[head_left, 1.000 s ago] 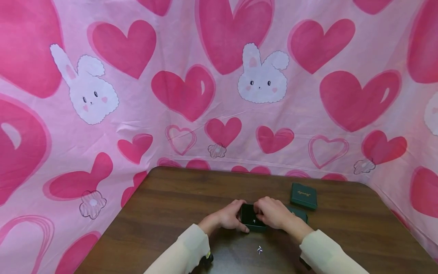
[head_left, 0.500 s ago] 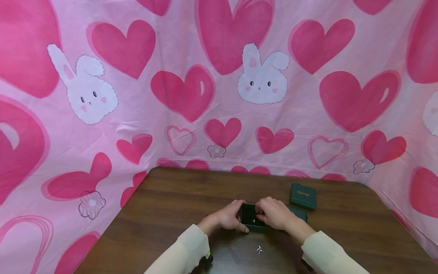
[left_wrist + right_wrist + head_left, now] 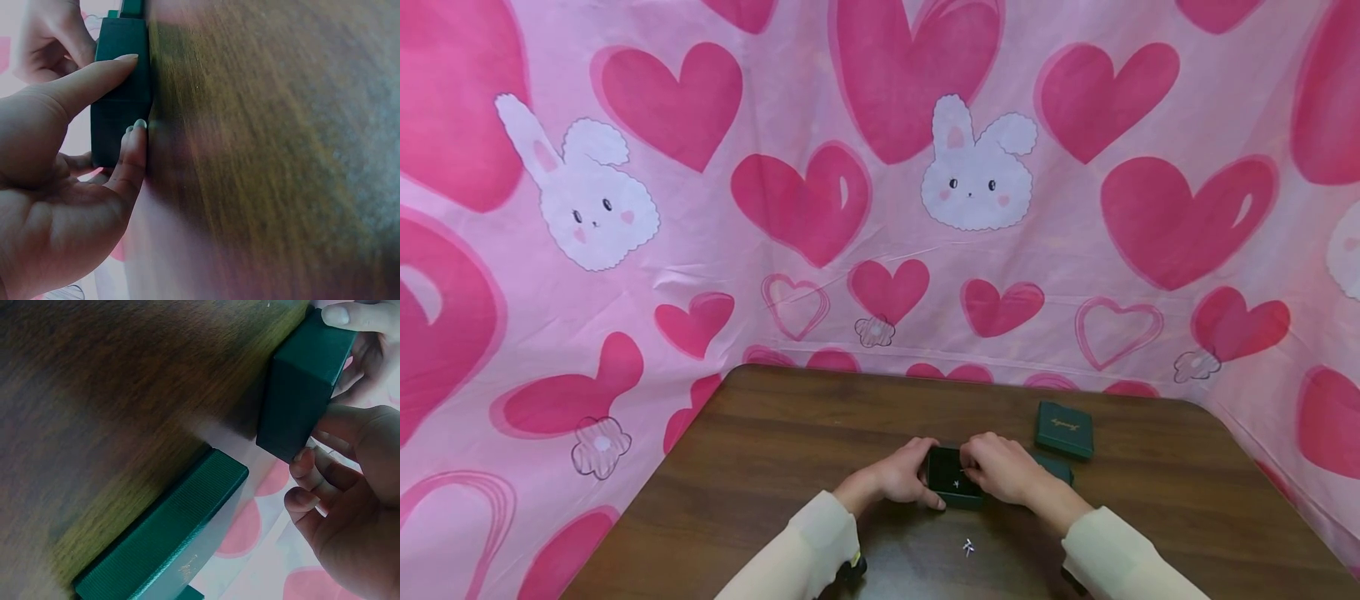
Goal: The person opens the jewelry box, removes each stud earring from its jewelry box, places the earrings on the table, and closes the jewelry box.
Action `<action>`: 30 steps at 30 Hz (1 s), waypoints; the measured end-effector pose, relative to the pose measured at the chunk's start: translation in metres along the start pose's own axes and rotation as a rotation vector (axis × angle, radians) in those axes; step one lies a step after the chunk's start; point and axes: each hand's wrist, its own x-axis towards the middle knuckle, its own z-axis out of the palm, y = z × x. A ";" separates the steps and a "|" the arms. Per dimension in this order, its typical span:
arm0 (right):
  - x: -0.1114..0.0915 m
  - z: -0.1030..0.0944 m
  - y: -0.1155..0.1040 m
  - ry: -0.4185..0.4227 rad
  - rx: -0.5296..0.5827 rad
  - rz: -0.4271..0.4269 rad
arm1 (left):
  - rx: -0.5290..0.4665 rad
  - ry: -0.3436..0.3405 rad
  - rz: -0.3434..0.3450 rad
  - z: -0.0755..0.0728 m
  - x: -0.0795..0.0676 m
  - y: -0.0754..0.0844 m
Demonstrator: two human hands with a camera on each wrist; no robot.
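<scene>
A dark green jewelry box (image 3: 962, 502) stands on the table in the head view, its black inside facing up. My left hand (image 3: 898, 475) grips its left side, thumb on the near wall (image 3: 119, 94) and fingers around the far side. My right hand (image 3: 1000, 468) reaches over the right edge with curled fingers, their tips dipping into the box. A tiny silver piece of jewelry (image 3: 962, 472) shows at those fingertips, and seems pinched there. Another small silver star-shaped piece (image 3: 957, 483) sits in the black lining. The right wrist view hides the right thumb and index tips behind the box wall.
On the wooden table (image 3: 820, 425), small silver pieces (image 3: 968, 547) lie in front of the box. A green lid with gold lettering (image 3: 1065, 430) lies at the back right. Another green case (image 3: 1056, 469) is partly behind the right wrist. A pink heart-patterned cloth (image 3: 805, 208) hangs around the table.
The right hand has shifted very slightly to the right, and a bit of silver now shows at its fingertips. The left hand and the box stay in place.
</scene>
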 end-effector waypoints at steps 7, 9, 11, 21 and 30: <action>0.001 -0.002 0.001 -0.013 0.005 0.003 | 0.002 -0.004 -0.008 0.000 0.000 -0.001; 0.001 -0.003 0.001 -0.016 0.006 0.000 | 0.001 -0.006 -0.010 -0.001 0.000 -0.001; 0.001 -0.003 0.001 -0.019 0.007 -0.001 | -0.002 -0.008 -0.010 0.000 0.000 -0.001; 0.000 -0.003 0.000 -0.042 0.007 -0.004 | 0.001 -0.010 -0.011 0.000 -0.001 -0.002; -0.003 -0.009 -0.001 -0.046 0.011 -0.012 | 0.003 -0.002 0.000 -0.001 0.000 0.000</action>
